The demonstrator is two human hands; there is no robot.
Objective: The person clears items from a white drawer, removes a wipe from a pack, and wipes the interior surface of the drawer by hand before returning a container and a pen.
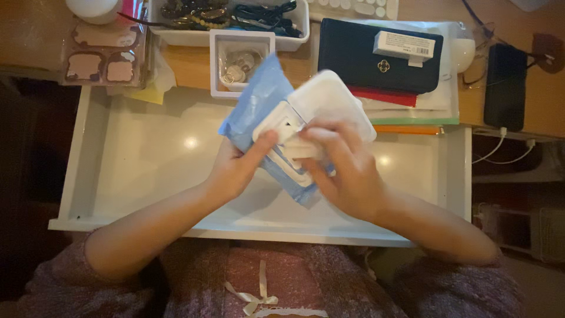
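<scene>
Over an open white drawer [135,171], a person's left hand [235,168] is gripping a pale blue wipes packet [253,112], thumb pressed on its white flip lid [279,123], while the right hand [347,174] is closing its fingers around a white sheet [329,100] at the packet's opening. Behind, on the wooden desk [188,68], a small white tray [219,59] of coins is sitting beside a dark wallet [353,56].
</scene>
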